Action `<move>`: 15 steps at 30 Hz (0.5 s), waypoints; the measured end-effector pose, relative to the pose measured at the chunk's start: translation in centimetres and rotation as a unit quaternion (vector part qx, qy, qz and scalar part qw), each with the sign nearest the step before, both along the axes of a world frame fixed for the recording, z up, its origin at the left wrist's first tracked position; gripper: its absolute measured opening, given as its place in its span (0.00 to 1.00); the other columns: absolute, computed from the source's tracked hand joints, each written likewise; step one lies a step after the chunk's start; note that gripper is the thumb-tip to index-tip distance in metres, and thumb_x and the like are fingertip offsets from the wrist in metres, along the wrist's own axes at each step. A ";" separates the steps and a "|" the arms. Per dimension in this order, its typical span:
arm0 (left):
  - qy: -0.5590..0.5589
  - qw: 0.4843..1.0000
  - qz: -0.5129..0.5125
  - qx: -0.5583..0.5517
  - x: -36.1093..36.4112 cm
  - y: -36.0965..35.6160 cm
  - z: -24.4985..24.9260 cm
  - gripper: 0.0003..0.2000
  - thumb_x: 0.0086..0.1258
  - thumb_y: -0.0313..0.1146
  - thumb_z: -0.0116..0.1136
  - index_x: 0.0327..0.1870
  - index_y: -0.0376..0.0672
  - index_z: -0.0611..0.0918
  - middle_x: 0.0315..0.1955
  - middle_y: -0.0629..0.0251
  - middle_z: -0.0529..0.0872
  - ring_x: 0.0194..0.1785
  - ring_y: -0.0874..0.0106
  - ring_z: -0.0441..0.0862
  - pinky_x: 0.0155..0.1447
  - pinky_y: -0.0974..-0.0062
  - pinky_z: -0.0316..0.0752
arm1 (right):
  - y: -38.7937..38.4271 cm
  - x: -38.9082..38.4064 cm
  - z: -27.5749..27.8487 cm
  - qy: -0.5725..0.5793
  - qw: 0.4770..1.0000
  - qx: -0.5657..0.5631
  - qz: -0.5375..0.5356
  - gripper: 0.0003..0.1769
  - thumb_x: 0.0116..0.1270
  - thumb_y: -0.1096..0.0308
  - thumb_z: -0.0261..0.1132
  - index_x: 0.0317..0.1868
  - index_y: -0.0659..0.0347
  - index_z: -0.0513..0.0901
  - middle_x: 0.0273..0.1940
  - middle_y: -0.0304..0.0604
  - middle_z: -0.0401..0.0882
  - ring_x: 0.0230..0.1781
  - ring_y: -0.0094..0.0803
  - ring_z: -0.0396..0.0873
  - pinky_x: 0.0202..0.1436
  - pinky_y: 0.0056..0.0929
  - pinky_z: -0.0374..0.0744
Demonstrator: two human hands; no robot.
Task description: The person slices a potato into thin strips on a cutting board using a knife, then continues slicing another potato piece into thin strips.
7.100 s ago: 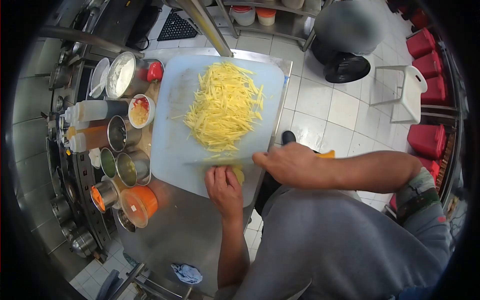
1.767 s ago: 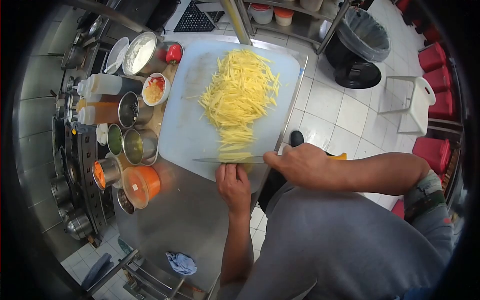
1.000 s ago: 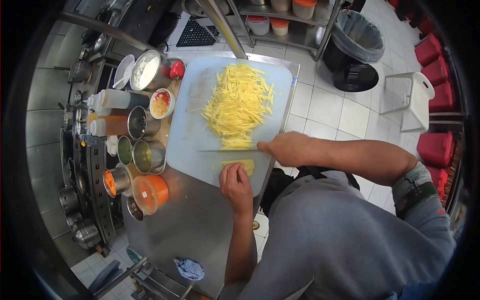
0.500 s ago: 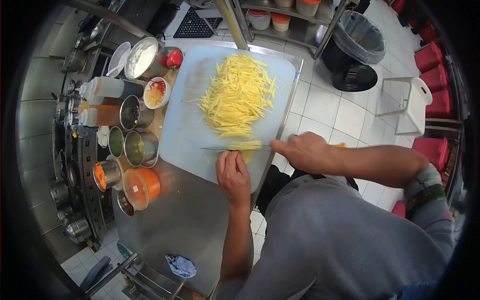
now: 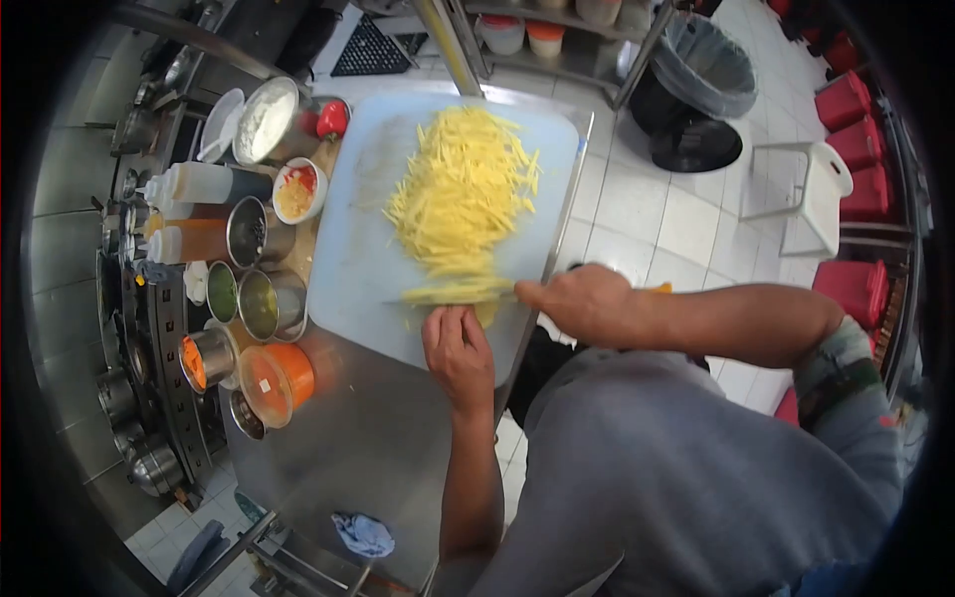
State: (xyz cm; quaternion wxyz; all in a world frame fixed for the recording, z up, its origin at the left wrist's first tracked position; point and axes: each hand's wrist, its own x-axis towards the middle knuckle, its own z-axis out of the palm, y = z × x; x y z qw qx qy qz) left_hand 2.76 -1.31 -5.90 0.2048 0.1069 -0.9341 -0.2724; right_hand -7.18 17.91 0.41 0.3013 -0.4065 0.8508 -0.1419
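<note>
A large heap of thin yellow strips (image 5: pixel 463 189), like cut potato, covers the middle of the pale blue cutting board (image 5: pixel 348 239). At the board's near side, my right hand (image 5: pixel 582 301) is closed around the handle of a knife (image 5: pixel 438 300), whose blade is smeared by motion. The blade lies across the board, right by freshly cut strips. My left hand (image 5: pixel 458 353) has its fingers bent together, fingertips pressing on a small stack of yellow slices (image 5: pixel 485 312) close against the blade. The hand partly hides this stack.
Left of the board stand a white bowl (image 5: pixel 299 191) of chopped food, metal pots (image 5: pixel 273 303), sauce bottles (image 5: pixel 214 184), a red pepper (image 5: pixel 332 119) and an orange-filled tub (image 5: pixel 277 385). A blue cloth (image 5: pixel 363 534) lies at the steel table's (image 5: pixel 338 468) near end.
The knife blade was sharp in view and is now blurred, with its handle hand slightly further left. More strips lie loose between blade and heap. The whole view has shifted a little.
</note>
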 end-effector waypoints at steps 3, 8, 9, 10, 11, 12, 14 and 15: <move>-0.011 1.000 -0.004 0.006 0.0 -0.1 0.1 0.02 0.74 0.24 0.60 0.42 0.35 0.84 0.40 0.51 0.85 0.47 0.49 0.82 0.51 0.55 0.78 | -0.4 0.0 1.3 -0.026 1.000 0.013 -0.013 0.15 0.71 0.71 0.61 0.56 0.57 0.74 0.28 0.51 0.87 0.29 0.53 0.89 0.32 0.49 0.85; -0.010 1.000 -0.006 0.027 -0.5 -0.1 -0.4 0.05 0.74 0.24 0.63 0.47 0.36 0.86 0.45 0.51 0.86 0.51 0.49 0.83 0.56 0.54 0.79 | -0.1 -1.3 -0.7 0.002 0.999 -0.035 -0.004 0.14 0.72 0.70 0.60 0.56 0.58 0.74 0.28 0.53 0.87 0.29 0.53 0.89 0.31 0.49 0.84; -0.011 1.000 -0.007 0.018 0.4 -0.3 -0.3 0.05 0.74 0.24 0.63 0.47 0.36 0.86 0.45 0.51 0.86 0.51 0.49 0.83 0.56 0.54 0.79 | -0.4 -0.8 -0.2 -0.002 0.999 -0.037 0.002 0.14 0.72 0.70 0.60 0.56 0.58 0.74 0.28 0.53 0.87 0.29 0.53 0.89 0.31 0.49 0.84; -0.016 1.000 -0.006 0.008 0.6 -0.5 -0.4 0.05 0.74 0.24 0.63 0.47 0.36 0.86 0.45 0.51 0.86 0.51 0.49 0.83 0.56 0.54 0.79 | -0.6 -0.6 0.4 -0.001 0.999 -0.039 0.010 0.14 0.72 0.70 0.60 0.56 0.58 0.74 0.28 0.53 0.87 0.29 0.53 0.89 0.31 0.49 0.84; -0.015 1.000 -0.002 0.002 0.2 -0.5 -0.8 0.05 0.74 0.24 0.63 0.47 0.36 0.86 0.45 0.51 0.86 0.51 0.49 0.84 0.56 0.54 0.79 | -0.3 -0.4 1.3 -0.036 0.999 -0.015 -0.015 0.14 0.71 0.71 0.61 0.56 0.60 0.74 0.28 0.53 0.87 0.28 0.52 0.89 0.30 0.48 0.84; -0.023 1.000 0.002 -0.003 0.7 -0.5 -0.9 0.05 0.74 0.24 0.63 0.47 0.36 0.86 0.45 0.51 0.86 0.51 0.49 0.84 0.56 0.54 0.79 | -0.2 -0.1 0.4 -0.029 0.999 -0.023 -0.012 0.14 0.71 0.71 0.61 0.56 0.60 0.74 0.28 0.53 0.87 0.28 0.52 0.89 0.30 0.48 0.84; -0.009 1.000 0.001 0.012 0.8 -0.2 -0.8 0.03 0.74 0.23 0.61 0.44 0.35 0.84 0.42 0.51 0.86 0.50 0.49 0.83 0.54 0.54 0.79 | 0.3 -0.1 -1.4 -0.005 0.999 -0.035 -0.011 0.14 0.71 0.71 0.61 0.55 0.61 0.74 0.27 0.53 0.86 0.27 0.51 0.89 0.30 0.48 0.84; 0.005 1.000 0.001 0.015 0.3 -0.1 -0.7 0.02 0.74 0.23 0.61 0.42 0.34 0.83 0.41 0.52 0.86 0.49 0.48 0.83 0.53 0.54 0.79 | 0.3 -0.6 -0.8 0.001 1.000 -0.025 0.002 0.14 0.71 0.71 0.61 0.55 0.61 0.74 0.28 0.53 0.86 0.28 0.52 0.89 0.30 0.48 0.84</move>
